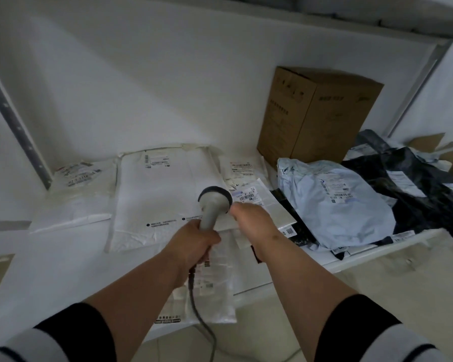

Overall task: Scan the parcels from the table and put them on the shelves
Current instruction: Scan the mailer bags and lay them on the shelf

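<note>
My left hand grips the handle of a grey barcode scanner, its head pointing at a small white parcel with a barcode label. My right hand holds that white parcel from above, on the shelf; its fingers are hidden behind the hand. A large white mailer lies flat to the left of the scanner. Another white bag lies under my left wrist at the shelf's front edge. The scanner's cable hangs down past the shelf edge.
A brown cardboard box stands at the back right. A pale blue mailer and black bags lie on the right. A small white bag sits at the left by a perforated metal upright.
</note>
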`<state>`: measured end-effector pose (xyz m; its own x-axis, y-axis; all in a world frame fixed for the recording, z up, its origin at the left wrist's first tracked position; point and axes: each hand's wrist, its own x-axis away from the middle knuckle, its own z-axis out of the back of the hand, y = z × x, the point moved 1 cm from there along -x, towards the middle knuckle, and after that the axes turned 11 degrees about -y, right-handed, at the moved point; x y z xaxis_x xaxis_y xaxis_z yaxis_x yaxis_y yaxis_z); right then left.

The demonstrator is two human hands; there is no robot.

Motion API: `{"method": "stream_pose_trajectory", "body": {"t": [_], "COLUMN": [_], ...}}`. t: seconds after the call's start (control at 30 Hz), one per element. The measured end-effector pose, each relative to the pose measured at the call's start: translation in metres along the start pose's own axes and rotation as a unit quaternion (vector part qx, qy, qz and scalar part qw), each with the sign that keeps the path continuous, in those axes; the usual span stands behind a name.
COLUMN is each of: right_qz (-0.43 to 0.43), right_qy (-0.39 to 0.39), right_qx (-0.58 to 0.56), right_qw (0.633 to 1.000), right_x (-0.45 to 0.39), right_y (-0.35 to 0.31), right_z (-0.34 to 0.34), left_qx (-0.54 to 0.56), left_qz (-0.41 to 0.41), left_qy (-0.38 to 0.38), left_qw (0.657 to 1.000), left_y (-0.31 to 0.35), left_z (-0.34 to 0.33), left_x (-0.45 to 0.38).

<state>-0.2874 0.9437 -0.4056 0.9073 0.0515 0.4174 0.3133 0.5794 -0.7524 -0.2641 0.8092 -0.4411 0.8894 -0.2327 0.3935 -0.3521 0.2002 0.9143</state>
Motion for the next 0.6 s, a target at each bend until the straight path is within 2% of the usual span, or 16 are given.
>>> {"method": "stream_pose_trajectory", "body": {"t": [0.03,0.1,0.17,0.27,0.4,0.6], "right_qz": [0.003,-0.002,0.018,0.057,0.021,0.004], "right_qy": [0.064,0.157,0.183,0.125,0.018,-0.007], "right_qx": [0.08,0.131,0.185,0.27,0.308,0.333], "right_qw": [0.995,0.979,0.965,0.953,0.951,0.943], "right_x": [-0.004,-0.008,-0.01,-0.021,-0.038,-0.04], "right_y": [0.015,0.046,0.068,0.088,0.106,0.124], "right_z": [0.009,0.022,0.032,0.047,0.059,0.075], "left_qx": [-0.032,-0.081,-0.112,-0.158,-0.182,-0.213], "left_qz": [-0.006,-0.015,-0.026,-0.038,-0.044,0.002], "left_qy": [0.018,0.037,0.045,0.03,0.004,0.018], "left_qw": [0.999,0.996,0.992,0.986,0.982,0.977], "left_y": [-0.001,-0.001,0.004,0.017,0.027,0.015], "left_z": [-0.003,-0.016,-0.034,-0.063,-0.088,-0.089], "left_x": [-0.006,-0.015,-0.022,-0.033,-0.05,-0.056]}}
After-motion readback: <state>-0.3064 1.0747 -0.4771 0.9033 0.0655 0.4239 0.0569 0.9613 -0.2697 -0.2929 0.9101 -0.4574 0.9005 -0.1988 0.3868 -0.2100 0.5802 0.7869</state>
